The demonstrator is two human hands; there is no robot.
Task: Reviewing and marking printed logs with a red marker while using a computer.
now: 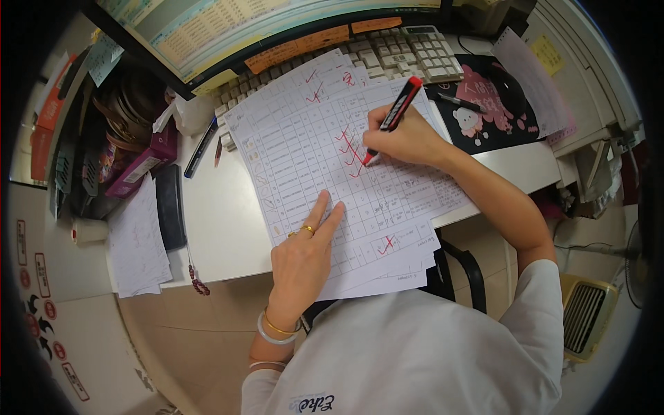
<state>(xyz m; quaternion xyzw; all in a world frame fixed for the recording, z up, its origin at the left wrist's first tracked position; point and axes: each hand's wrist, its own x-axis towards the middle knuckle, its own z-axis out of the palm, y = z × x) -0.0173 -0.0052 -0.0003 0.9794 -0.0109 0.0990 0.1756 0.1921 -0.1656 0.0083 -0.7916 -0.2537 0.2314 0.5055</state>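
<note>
My right hand [409, 140] grips a black-and-red marker [399, 109], its red tip down on a printed table sheet [294, 162]. Red check marks [351, 153] run down a middle column just left of the tip. My left hand [302, 259] rests on the sheet's lower part, two fingers stretched out and slightly spread, holding nothing. More sheets [373, 282] lie under the top one and stick out at the near edge; one bears a red mark. The stack's far end covers part of the keyboard [404, 55].
A monitor [207, 34] stands at the back. To the right, a pen [462, 103] lies on a dark mouse pad [498, 114]. At left are a blue pen [200, 147], a dark phone-like slab [169, 207], loose papers [138, 242] and a purple box [146, 162].
</note>
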